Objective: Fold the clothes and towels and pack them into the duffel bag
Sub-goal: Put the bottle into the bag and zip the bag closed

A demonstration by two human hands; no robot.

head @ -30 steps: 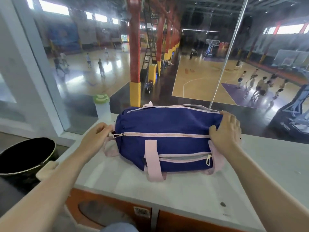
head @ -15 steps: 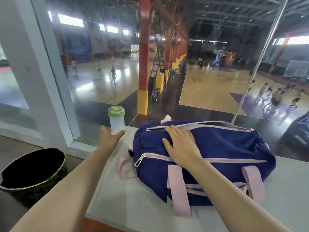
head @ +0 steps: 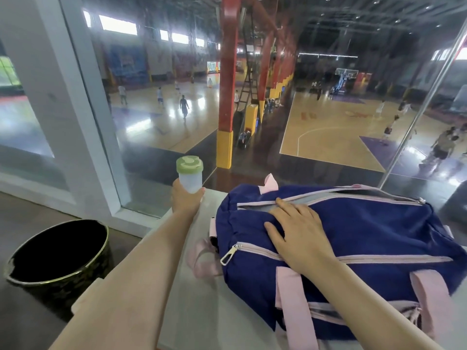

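**Head view: bottle gripped, bag steadied**

Head view shows the bag (head: 353, 238) lying on the ledge (head: 202, 311), directly under the right hand (head: 298, 238). That hand is laid flat on the blue cloth, fingers straight and spread, fingertips (head: 280, 202) at the near lip of the top zipper, which gapes open toward the right. No clothes or towels can be seen; the inside is hidden.

The left hand (head: 187, 198) is wrapped around the lower part of the bottle (head: 190, 176), which stands upright by the window, just left of the bag and well ahead of the bin (head: 60, 256) on the floor.

The step is judged to be moving the bottle, probably into the bag. To do it well:

1. The opening should be widened by the right hand, with the lip pulled back rather than pressed down.
2. The bottle should be kept upright and its green lid checked.
3. It should be set at 1 end, so any folded items stay flat.
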